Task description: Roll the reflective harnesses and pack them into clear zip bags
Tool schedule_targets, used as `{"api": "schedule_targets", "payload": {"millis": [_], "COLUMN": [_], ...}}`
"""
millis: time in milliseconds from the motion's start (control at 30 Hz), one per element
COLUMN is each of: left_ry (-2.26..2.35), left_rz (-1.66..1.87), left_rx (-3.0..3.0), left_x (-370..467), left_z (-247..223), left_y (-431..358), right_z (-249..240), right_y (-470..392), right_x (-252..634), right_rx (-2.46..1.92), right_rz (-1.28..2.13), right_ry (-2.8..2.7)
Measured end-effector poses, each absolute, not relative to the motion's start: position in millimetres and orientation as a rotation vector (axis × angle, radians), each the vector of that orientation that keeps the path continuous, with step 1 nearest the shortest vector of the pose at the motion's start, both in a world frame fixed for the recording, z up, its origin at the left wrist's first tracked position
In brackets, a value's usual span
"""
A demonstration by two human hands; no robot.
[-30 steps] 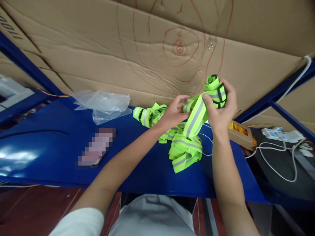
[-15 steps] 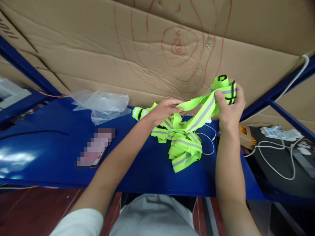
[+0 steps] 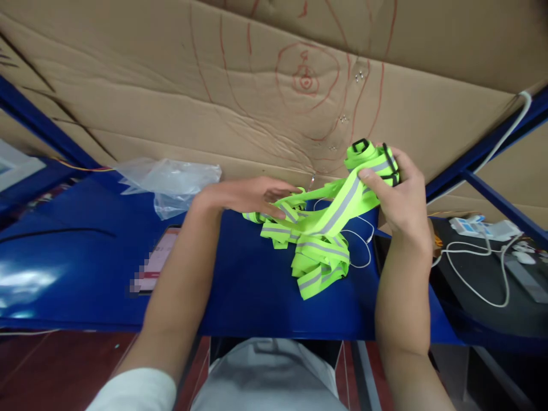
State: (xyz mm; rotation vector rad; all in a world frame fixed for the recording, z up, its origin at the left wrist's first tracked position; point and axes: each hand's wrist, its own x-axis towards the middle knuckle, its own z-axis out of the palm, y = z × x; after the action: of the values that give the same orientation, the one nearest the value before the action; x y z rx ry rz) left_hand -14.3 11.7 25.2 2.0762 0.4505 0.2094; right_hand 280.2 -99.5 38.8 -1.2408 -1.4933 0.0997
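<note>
My right hand (image 3: 400, 185) grips a rolled bundle of neon-yellow reflective strap (image 3: 370, 158) with black buckles, held above the table's right part. From the roll a length of strap with a grey stripe slopes down left to a loose pile (image 3: 323, 260) of the same strap on the blue table. My left hand (image 3: 261, 197) is at the left end of the strap, over the pile, its thumb and fingers apart around the strap's edge; its fingertips are partly blurred.
A clear plastic bag (image 3: 171, 182) lies at the back left, a phone (image 3: 156, 262) beside my left forearm. A thin white cable (image 3: 363, 251) loops behind the pile. Cardboard (image 3: 149, 85) stands behind. On the right, a dark surface holds white cables and a power strip (image 3: 488, 228).
My left hand has moved left and opened from its pinch on the strap. My right hand has shifted slightly left and down with the roll, and the stretched strap hangs lower.
</note>
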Motion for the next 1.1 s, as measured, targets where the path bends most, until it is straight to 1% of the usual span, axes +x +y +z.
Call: {"api": "schedule_targets", "payload": {"millis": [100, 200, 333, 400, 533, 633, 733, 933, 1000, 1100], "left_ry": [0.286, 0.131, 0.254, 0.338, 0.368, 0.335, 0.405, 0.525, 0.563, 0.561], "left_rz": [0.488, 0.762, 0.918, 0.855, 0.587, 0.626, 0.619, 0.383, 0.325, 0.335], "left_rx": [1.975, 1.78, 1.681, 1.705, 1.773, 1.742, 1.866, 2.287, 2.314, 2.162], "left_x": [-8, 21, 56, 60, 57, 62, 62, 40, 36, 37], "left_z": [31, 24, 9, 6, 2, -4, -6, 0, 0, -3], "left_y": [0, -16, -30, -31, -29, -29, -25, -3, 2, 2], "right_z": [43, 41, 32, 29, 27, 29, 31, 21, 17, 15], "right_y": [-107, -110, -108, -106, -105, -105, -103, -87, -82, -79], "right_x": [262, 239, 223, 224, 226, 225, 226, 234, 236, 237], "right_rx": [-1.238, -1.204, -1.147, -1.146, -1.161, -1.174, -1.236, -1.483, -1.468, -1.391], "right_rz": [0.021, -0.081, -0.283, -0.312, -0.281, -0.239, -0.16, 0.246, 0.383, 0.628], "right_ry": [-1.599, -1.713, -1.684, -1.692, -1.725, -1.677, -1.609, -1.47, -1.413, -1.274]}}
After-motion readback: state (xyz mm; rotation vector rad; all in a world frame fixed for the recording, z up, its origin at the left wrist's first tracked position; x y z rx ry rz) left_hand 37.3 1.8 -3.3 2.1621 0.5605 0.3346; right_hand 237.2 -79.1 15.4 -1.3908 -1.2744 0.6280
